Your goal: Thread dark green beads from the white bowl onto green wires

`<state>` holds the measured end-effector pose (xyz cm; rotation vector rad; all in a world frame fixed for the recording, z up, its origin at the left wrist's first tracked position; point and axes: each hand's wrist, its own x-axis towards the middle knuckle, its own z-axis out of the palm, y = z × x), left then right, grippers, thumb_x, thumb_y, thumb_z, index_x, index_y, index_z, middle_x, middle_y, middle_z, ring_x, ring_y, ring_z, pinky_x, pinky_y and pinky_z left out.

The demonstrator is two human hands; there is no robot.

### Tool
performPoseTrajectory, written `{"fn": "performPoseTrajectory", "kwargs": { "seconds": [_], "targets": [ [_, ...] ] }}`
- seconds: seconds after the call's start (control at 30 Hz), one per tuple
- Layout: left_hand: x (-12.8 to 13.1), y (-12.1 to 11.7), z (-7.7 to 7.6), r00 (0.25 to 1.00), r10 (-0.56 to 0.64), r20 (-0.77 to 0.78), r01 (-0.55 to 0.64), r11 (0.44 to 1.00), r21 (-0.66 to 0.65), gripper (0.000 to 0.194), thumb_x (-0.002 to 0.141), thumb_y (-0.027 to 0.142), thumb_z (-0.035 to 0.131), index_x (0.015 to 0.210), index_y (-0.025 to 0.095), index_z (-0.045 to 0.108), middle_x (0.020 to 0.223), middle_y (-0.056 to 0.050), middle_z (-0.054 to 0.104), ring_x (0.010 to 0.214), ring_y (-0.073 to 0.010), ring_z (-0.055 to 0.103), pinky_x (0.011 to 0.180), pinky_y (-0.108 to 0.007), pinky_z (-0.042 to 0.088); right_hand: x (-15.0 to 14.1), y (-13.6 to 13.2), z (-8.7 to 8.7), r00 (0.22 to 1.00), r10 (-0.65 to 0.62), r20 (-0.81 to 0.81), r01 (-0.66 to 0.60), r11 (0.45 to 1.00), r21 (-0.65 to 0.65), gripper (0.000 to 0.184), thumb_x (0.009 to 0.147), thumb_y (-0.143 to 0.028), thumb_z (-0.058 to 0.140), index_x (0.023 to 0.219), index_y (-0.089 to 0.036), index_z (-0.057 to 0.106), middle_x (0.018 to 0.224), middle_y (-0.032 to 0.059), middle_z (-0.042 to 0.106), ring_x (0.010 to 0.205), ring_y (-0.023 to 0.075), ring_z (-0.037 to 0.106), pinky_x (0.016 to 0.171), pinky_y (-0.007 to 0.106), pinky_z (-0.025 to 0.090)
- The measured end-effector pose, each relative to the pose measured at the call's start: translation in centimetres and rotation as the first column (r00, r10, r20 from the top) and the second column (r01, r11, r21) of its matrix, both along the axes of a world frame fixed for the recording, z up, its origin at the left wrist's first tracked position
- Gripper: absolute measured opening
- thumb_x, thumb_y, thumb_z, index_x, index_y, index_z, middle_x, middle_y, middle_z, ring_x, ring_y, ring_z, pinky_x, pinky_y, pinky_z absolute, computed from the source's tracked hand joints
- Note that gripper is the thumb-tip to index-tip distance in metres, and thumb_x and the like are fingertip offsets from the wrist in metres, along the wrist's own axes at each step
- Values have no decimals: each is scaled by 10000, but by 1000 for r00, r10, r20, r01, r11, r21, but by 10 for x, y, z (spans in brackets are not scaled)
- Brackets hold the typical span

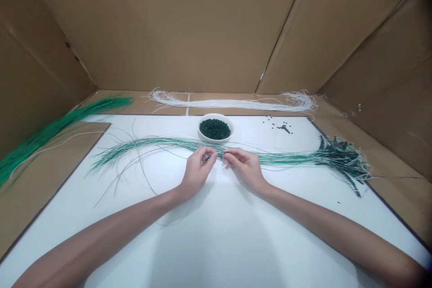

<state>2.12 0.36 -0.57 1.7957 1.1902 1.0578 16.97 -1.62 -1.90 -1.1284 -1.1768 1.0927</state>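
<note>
A long bundle of green cords [151,145] lies across the white board [216,234] from left to right. Its right end [344,158] carries dark beads and spreads out in a tangle. My left hand [197,168] and my right hand [243,165] meet at the middle of the bundle, fingertips almost touching. Both hands pinch with thumb and fingers; the left one seems to hold a small dark bead and the right one the end of a thin cord. A white bowl [215,137] full of dark green beads stands just behind my hands.
A bundle of white cords [232,102] lies along the back. Another green bundle [50,132] lies on the brown surface at the left. A few loose beads [281,127] sit right of the bowl. Cardboard walls [189,27] close in the back and sides.
</note>
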Motion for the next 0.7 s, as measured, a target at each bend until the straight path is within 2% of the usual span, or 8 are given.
{"fn": "performPoseTrajectory", "kwargs": {
  "seconds": [0.23,0.37,0.5,0.7],
  "targets": [
    [-1,5,7,990,-98,-104,106,991,76,132,797,257,484,753,174,576,743,5,579,650,-97,490,575,-191,373,4,8,7,991,-19,-131,4,994,-113,197,583,-264,712,742,-152,680,597,26,637,498,108,539,534,261,451],
    [-3,14,11,981,-101,-168,131,974,182,138,814,266,471,777,180,572,740,4,571,650,-98,489,592,-197,375,4,11,8,993,2,-117,-12,996,-83,196,593,-277,706,750,-161,690,611,21,625,489,105,530,527,265,450],
    [-6,17,6,980,-69,-189,125,944,306,137,836,245,435,815,182,555,787,-9,569,743,-112,513,675,-211,387,5,14,6,997,36,-62,-37,999,-11,188,632,-290,677,775,-167,691,658,23,616,514,100,533,539,261,451],
    [-4,13,2,978,-27,-207,102,927,362,124,834,238,431,815,185,541,790,-17,571,780,-127,526,709,-227,393,5,15,3,998,61,-34,-61,998,5,205,649,-314,658,781,-161,684,644,17,596,506,96,525,543,267,456]
  ]
}}
